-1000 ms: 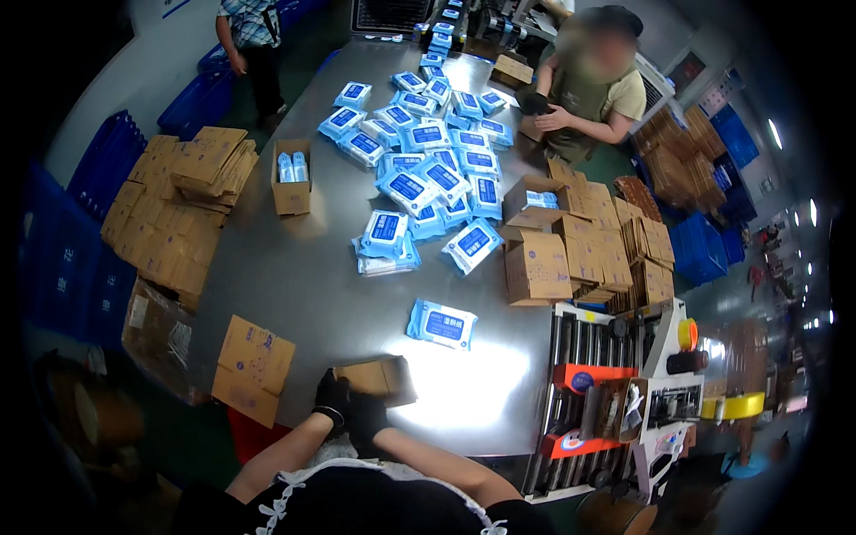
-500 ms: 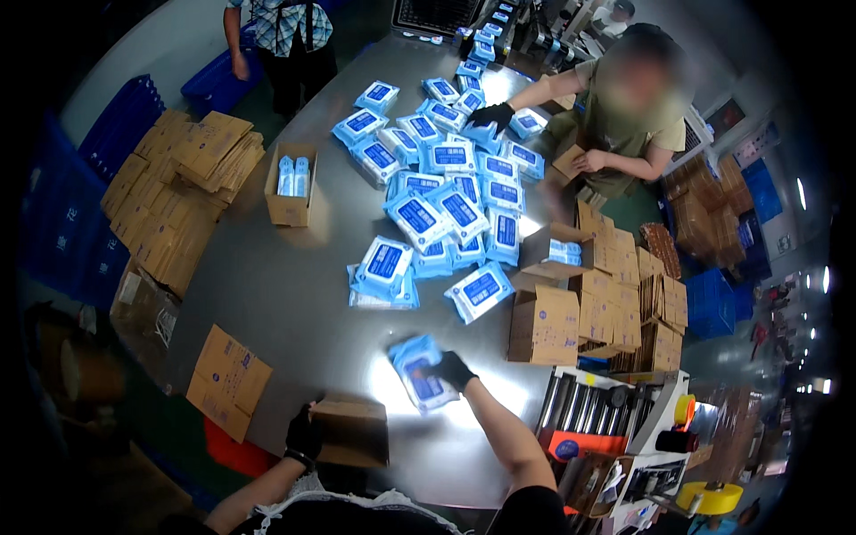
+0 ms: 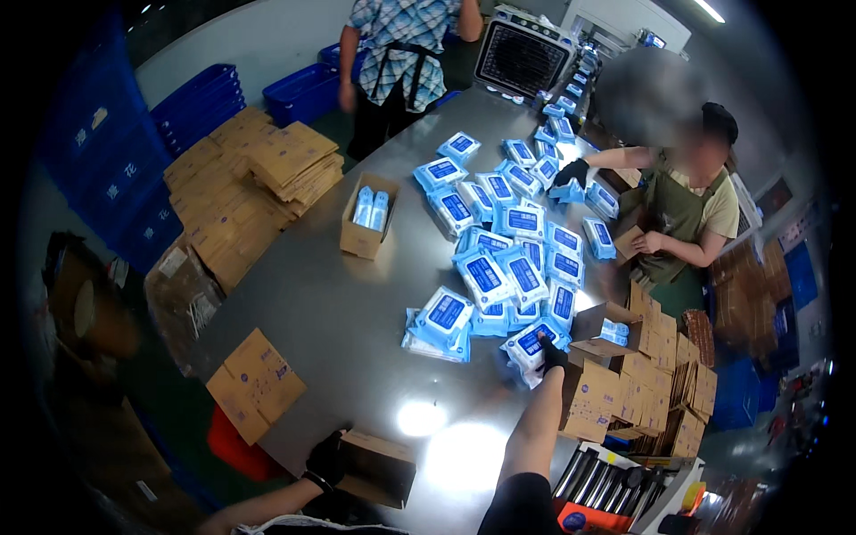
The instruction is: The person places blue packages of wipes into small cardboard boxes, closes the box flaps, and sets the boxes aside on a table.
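At the table's near edge, my left hand (image 3: 327, 458), in a black glove, grips the left side of an open cardboard box (image 3: 385, 455). The box's inside is dark, and its contents cannot be made out. My right hand (image 3: 554, 355), gloved with bare fingertips, reaches far forward and grips a blue-and-white pack of wipes (image 3: 526, 350) at the near right of the pile. One finger lies across its label. Several similar packs (image 3: 482, 275) are heaped beyond it, and a small stack (image 3: 443, 318) lies to its left.
A box holding packs (image 3: 360, 239) stands left of the pile, another (image 3: 599, 332) at right. Flattened cartons (image 3: 256, 385) lie front left; more (image 3: 267, 169) are stacked behind. A roller machine (image 3: 599, 486) sits near right. A co-worker's gloved hand (image 3: 571, 176) touches the pile's far side.
My right hand has gone from above the near table, where it held a pack, to another pack at the pile's edge. The first pack is out of sight. My view has shifted.
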### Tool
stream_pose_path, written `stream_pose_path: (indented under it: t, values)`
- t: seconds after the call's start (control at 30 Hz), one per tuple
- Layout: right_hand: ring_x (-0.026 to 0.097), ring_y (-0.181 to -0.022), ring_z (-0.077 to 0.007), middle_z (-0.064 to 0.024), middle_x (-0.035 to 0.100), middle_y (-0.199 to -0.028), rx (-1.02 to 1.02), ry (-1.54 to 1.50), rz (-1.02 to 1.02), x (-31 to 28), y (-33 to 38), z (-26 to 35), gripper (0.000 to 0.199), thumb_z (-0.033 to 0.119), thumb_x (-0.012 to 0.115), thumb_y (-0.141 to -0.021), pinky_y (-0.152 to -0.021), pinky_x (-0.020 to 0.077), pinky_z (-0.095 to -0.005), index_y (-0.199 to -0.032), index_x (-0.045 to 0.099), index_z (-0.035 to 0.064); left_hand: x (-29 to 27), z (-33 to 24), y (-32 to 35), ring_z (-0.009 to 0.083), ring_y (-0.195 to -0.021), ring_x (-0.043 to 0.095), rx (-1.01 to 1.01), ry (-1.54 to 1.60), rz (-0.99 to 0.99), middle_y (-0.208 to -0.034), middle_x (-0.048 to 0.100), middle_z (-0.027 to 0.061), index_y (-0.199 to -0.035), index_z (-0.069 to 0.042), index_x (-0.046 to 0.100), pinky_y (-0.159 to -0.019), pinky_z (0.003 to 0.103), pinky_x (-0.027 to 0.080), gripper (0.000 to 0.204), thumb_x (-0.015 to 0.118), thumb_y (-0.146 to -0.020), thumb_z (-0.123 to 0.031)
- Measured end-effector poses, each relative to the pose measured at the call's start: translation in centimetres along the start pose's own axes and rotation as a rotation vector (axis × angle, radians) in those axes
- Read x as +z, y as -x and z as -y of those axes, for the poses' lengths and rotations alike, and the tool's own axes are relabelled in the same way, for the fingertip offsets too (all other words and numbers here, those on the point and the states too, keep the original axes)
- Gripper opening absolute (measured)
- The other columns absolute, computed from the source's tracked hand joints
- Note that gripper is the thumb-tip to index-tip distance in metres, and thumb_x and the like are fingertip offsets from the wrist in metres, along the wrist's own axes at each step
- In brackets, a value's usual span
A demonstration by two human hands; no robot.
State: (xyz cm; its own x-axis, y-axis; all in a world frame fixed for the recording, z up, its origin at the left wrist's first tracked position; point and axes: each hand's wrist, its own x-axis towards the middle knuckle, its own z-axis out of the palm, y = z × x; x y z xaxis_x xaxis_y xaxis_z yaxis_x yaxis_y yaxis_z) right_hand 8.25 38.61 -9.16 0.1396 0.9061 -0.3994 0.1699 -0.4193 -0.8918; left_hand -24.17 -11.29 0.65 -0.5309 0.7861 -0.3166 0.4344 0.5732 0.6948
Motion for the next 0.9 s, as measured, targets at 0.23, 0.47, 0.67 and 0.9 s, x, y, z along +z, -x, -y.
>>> stream_pose_path:
  t: [0.23, 0.47, 0.67, 0.9]
  values:
    - [0.061, -0.091, -0.019, -0.0098, 0.066, -0.099, -0.387, -0.049, 0.032, 1.8, 16.1, -1.8, 0.06, 0.03, 0.088, -0.064, -0.083, 0.0481, -0.0308, -0.108, 0.062, -0.0016, 0.5, -1.3, -0.6, 0.0418, -0.099, 0.058, -0.067, -0.051, 0.084, -0.106, 0.062, 0.023, -0.125, -0.013, 0.053, -0.085, 0.046, 0.048, 0.038, 0.046, -0.088, -0.016]
    - [0.061, -0.092, -0.0214, -0.0083, 0.062, -0.106, -0.519, -0.276, 0.534, 1.3, 39.0, 2.5, 0.057, 0.02, 0.08, -0.072, -0.083, 0.0503, -0.0347, -0.12, 0.052, 0.0039, 1.7, -2.1, -0.5, 0.0413, -0.088, 0.061, -0.009, -0.124, 0.118, -0.095, 0.065, 0.0243, -0.116, -0.005, 0.055, -0.079, 0.05, 0.048, 0.036, 0.047, -0.084, -0.019]
    - [0.06, -0.1, -0.0342, -0.0163, 0.062, -0.11, -0.693, 0.751, 0.882, 3.0, 48.4, 7.0, 0.047, 0.027, 0.079, -0.065, -0.087, 0.0476, -0.0437, -0.108, 0.064, 0.0129, 1.4, -3.1, -3.1, 0.0328, -0.086, 0.066, 0.257, -0.003, 0.557, -0.094, 0.067, 0.0203, -0.095, -0.005, 0.065, -0.079, 0.04, 0.049, 0.029, 0.053, -0.087, -0.03]
    - [0.039, -0.126, -0.0402, -0.0209, 0.044, -0.136, -1.094, 0.887, 0.551, 3.6, 50.1, 1.8, 0.063, 0.038, 0.064, -0.082, -0.104, 0.0259, -0.0553, -0.134, 0.046, 0.0078, 1.7, -2.1, -3.6, 0.0292, -0.09, 0.064, 0.251, 0.085, 0.754, -0.097, 0.066, 0.0193, -0.103, -0.004, 0.063, -0.079, 0.038, 0.049, 0.034, 0.052, -0.085, -0.031]
